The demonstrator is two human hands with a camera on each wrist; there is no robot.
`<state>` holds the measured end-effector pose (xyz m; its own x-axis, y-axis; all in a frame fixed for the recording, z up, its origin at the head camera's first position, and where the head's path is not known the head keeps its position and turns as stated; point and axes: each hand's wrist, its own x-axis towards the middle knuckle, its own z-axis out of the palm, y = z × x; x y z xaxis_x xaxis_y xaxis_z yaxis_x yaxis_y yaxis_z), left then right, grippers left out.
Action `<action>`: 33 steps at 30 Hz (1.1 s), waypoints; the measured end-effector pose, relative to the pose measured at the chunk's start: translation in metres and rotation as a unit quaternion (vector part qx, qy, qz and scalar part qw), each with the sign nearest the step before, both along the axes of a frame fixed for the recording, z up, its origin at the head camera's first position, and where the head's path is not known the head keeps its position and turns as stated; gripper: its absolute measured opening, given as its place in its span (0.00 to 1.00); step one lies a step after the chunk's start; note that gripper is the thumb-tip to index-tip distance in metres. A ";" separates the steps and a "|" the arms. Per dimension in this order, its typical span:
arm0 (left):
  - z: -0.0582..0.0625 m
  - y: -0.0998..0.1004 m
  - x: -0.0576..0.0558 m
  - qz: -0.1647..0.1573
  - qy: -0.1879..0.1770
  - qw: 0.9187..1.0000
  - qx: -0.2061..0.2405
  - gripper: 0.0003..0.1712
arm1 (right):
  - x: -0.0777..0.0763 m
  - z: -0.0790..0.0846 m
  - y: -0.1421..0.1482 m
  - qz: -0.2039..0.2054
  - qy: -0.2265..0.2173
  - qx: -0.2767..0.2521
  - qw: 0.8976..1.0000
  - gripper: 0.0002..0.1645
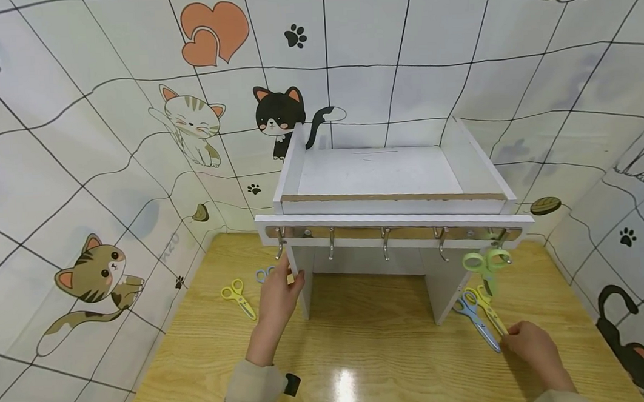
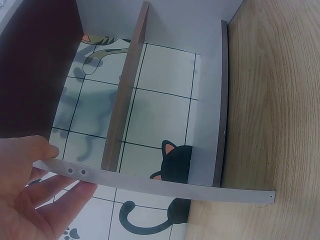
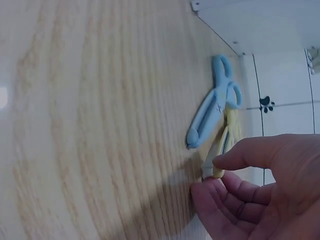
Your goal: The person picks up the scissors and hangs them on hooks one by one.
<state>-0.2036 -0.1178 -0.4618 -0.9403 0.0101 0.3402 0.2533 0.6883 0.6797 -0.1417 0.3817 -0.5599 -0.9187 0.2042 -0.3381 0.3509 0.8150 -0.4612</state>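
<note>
My left hand point(image 1: 275, 297) grips the left side panel of a white shelf rack point(image 1: 394, 223), thumb on one face and fingers on the other, as the left wrist view shows. Low at the right, my right hand point(image 1: 533, 346) pinches the blade end of yellow scissors point(image 3: 228, 132) between thumb and fingers. Blue scissors point(image 1: 478, 321) lie right beside them on the table, handles toward the rack's right leg. Green scissors point(image 1: 488, 270) hang from the rightmost hook on the rack's front rail.
Several metal hooks point(image 1: 386, 246) line the front rail. Left of the rack, another pair of yellow scissors point(image 1: 240, 299) lies on the wooden table point(image 1: 362, 338), and blue handles point(image 1: 261, 275) show partly behind my left hand. Walls with cat drawings enclose the back and sides.
</note>
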 end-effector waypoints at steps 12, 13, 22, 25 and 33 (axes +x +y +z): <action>0.000 0.001 0.000 0.003 -0.001 1.000 -0.001 0.26 | 0.001 -0.006 0.024 -0.210 0.012 -0.423 0.881 0.20; 0.000 0.001 0.000 0.002 -0.001 1.000 0.000 0.26 | 0.002 -0.005 0.025 -0.223 0.017 -0.436 0.872 0.17; 0.000 0.001 0.001 0.002 -0.004 1.000 0.005 0.26 | 0.008 -0.001 0.031 -0.317 0.055 -0.528 0.786 0.22; 0.000 0.001 0.001 0.001 -0.008 1.000 0.010 0.26 | 0.013 0.002 0.033 -0.298 0.081 -0.594 0.743 0.20; 0.002 0.002 0.001 0.005 -0.014 1.000 0.010 0.24 | 0.019 0.028 0.033 -0.235 0.151 -0.738 0.614 0.18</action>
<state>-0.2026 -0.1161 -0.4599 -0.9494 -0.0063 0.3140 0.2271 0.6767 0.7004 -0.1231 0.4150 -0.5324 -0.9422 0.1467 -0.3011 0.1030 -0.7285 -0.6773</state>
